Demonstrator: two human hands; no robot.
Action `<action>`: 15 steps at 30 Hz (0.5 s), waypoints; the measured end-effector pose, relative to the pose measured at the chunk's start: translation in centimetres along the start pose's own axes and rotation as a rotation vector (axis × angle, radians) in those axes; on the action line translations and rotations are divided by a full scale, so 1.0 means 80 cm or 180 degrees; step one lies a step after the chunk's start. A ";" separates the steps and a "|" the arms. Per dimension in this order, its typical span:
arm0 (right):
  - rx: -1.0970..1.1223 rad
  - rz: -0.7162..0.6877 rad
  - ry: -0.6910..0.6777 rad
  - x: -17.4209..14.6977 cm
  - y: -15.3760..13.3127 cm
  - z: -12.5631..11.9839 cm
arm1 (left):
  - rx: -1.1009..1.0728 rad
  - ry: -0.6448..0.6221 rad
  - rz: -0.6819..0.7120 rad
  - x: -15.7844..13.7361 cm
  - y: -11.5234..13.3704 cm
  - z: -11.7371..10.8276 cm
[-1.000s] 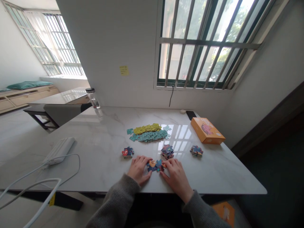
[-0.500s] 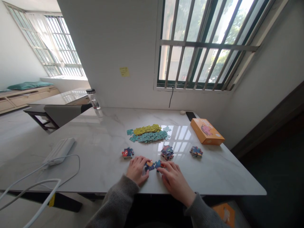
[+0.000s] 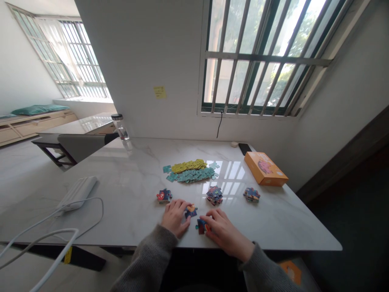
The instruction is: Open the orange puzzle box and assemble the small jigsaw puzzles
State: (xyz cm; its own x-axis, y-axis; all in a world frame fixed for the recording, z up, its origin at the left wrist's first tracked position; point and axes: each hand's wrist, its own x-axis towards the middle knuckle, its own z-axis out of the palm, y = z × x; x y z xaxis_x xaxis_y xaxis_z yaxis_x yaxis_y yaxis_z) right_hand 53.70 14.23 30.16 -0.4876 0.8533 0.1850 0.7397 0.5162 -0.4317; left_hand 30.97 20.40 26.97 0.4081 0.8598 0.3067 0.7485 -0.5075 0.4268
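Note:
Near the table's front edge, my left hand [image 3: 176, 218] has its thumb and fingers closed on a dark blue puzzle piece with a yellow-orange shape [image 3: 191, 210]. Just right of it and a little closer to me, my right hand [image 3: 221, 228] grips a dark puzzle piece with blue and orange parts [image 3: 201, 226]. A gap shows between the two pieces. Beyond my hands sit three small stacks of dark, colourful puzzle pieces: a left stack with red on top [image 3: 164, 196], a middle stack [image 3: 214, 195] and a right stack [image 3: 251, 194].
Farther back lie overlapping rows of yellow pieces [image 3: 188, 166] and teal pieces [image 3: 194, 175]. An orange box [image 3: 265, 168] and a black phone [image 3: 244, 149] are at the right. On the left are a white power strip [image 3: 79, 194] with cables and a clear bottle [image 3: 120, 127].
My right hand has brought its puzzle piece toward me and turned it, so it is now apart from the left piece. My left hand has stayed nearly still.

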 end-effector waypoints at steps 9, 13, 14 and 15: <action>0.0493 -0.0025 0.0367 -0.016 0.034 0.005 | -0.0097 -0.0014 0.0017 0.001 0.001 0.000; 0.0872 0.0348 0.0577 -0.028 0.048 -0.001 | -0.0121 -0.0006 0.0051 0.001 0.000 0.001; 0.0962 0.0433 0.0604 -0.031 0.053 -0.005 | -0.0118 0.0004 0.0061 0.001 -0.001 0.002; 0.1049 0.0511 0.0653 -0.033 0.061 -0.010 | -0.0113 0.0016 0.0071 0.001 -0.001 0.002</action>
State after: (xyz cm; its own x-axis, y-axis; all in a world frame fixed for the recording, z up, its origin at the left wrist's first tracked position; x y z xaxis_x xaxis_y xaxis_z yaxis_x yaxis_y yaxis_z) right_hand 58.97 14.53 28.29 -0.2510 0.9351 0.2501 0.5945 0.3529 -0.7225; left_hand 31.02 20.49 26.79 0.4218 0.8481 0.3206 0.7203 -0.5282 0.4496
